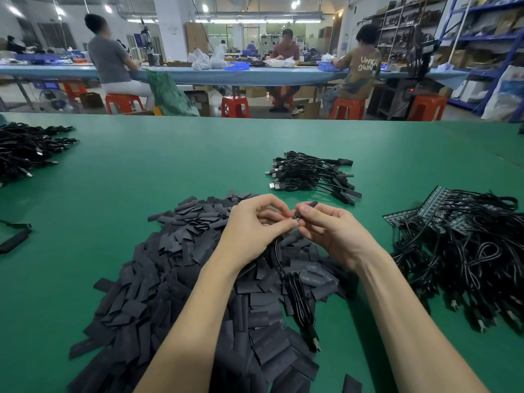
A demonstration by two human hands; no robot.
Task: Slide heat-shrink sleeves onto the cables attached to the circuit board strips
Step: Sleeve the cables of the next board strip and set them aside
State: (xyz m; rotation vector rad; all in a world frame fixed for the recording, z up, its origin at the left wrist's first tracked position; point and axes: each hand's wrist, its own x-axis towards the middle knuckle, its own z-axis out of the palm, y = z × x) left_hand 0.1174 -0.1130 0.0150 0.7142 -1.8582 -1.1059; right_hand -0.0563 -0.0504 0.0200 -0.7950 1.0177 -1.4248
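Matt dark sleeves [175, 268] piled under both hands; glossy black cable [300, 296] below grip; smooth green matt table [141, 171].

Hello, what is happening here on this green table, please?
A person is fitting a heat-shrink sleeve onto a black cable. The left hand and right hand pinch the small parts together above a big pile of loose sleeves. Cables that look already sleeved lie behind; circuit board strips with cables wait at the right.
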